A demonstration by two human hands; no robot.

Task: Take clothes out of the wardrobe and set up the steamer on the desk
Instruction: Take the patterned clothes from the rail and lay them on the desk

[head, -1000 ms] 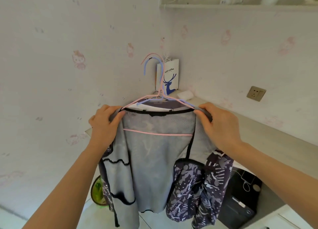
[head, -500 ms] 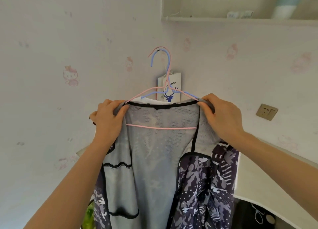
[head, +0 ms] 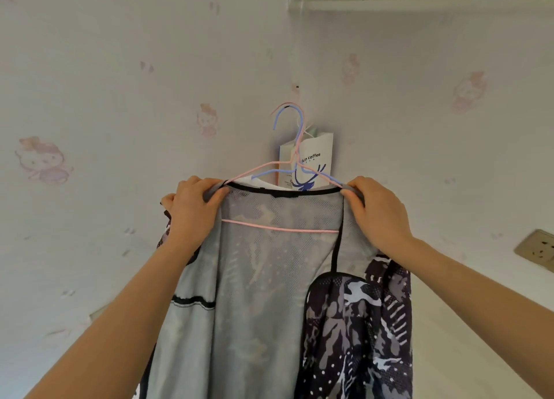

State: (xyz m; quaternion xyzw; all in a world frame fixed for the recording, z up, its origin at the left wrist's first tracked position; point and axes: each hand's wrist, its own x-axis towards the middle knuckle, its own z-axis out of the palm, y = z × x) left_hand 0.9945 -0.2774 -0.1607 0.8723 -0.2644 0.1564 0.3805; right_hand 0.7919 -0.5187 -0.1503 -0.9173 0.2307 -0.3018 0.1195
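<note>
A white paper bag [head: 313, 161] is hanging against the wall behind the hangers, showing the dark blue lowercase words "kin coffee"; the hanger wires are covering the start of the first word. A blue deer-antler logo is sitting beneath. No other text is readable.

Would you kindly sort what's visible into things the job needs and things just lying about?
Job: jacket, pink hanger, blue hanger, left hand, right hand.
Lying about: coffee bag, wall socket, shelf.
</note>
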